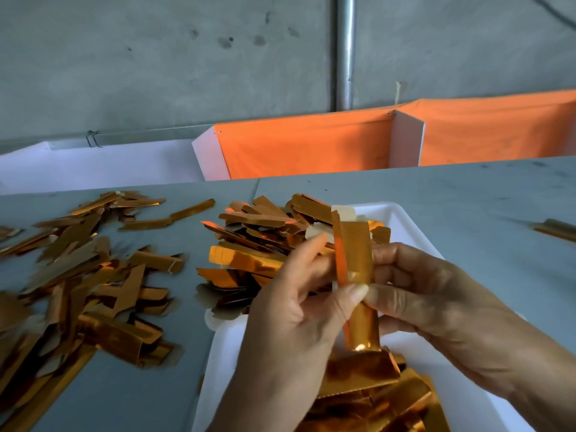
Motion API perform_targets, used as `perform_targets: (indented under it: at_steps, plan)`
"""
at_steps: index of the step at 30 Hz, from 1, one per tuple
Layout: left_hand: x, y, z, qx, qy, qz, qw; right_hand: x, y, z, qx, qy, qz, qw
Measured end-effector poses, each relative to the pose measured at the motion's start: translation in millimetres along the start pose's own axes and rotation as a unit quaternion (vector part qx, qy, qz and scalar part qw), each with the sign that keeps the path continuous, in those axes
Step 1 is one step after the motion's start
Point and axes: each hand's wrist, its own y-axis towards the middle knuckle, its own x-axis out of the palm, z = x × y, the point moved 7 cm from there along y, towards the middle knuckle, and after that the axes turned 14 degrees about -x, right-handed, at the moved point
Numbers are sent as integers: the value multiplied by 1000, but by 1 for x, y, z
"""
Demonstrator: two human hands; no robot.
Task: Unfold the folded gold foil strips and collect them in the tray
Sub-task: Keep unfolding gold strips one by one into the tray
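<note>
Above the white tray (pixel 402 219), both hands pinch 1 gold foil strip (pixel 355 263), held upright: left hand (pixel 293 310) thumb on its front, right hand (pixel 427 294) fingers behind. Tray holds more gold strips (pixel 367 391). Loose pile of folded strips (pixel 81 275) covers the grey tabletop (pixel 467 198) to the left, a second heap (pixel 258 241) crowding the tray's far-left edge. Orange cloth panels (pixel 305 148) behind.

foil strips (pixel 78 275): glossy, mirror-like gold, pale matt paper backing | tray (pixel 402 219): smooth white plastic | table (pixel 436 198): matt grey, faintly scuffed | cloth (pixel 311 145) at 12 o'clock: matt orange fabric | pole (pixel 346 51): shiny metal
</note>
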Motion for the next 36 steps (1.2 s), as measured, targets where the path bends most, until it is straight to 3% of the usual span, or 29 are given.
perform_targets:
  at_steps: [2,8,10,13,15,24,27,30,36]
  plan:
    - [6,1,-8,-14,13,-26,999,2,0,-2,-11,-36,8,999]
    - [-1,2,-19,-42,77,3,996,5,-2,-3,-7,-134,-8,991]
    - [-2,2,-20,-42,111,21,993,0,-2,-7,-19,-183,47,982]
    - [-4,2,-18,-37,140,54,988,-10,-6,-34,-131,-353,165,911]
    - [-1,0,-14,-17,185,68,980,-4,-9,-47,-202,-398,165,879]
    - [13,-4,-12,34,293,65,953,-13,-8,-33,-108,-356,172,912]
    - [19,-4,-12,33,309,45,949,-14,-5,-20,-46,-181,134,973]
    - [25,-6,-10,39,324,35,945,-13,-4,-19,-37,-61,107,992]
    - [20,-4,-15,16,319,48,947,-13,-3,-16,-29,-98,104,989]
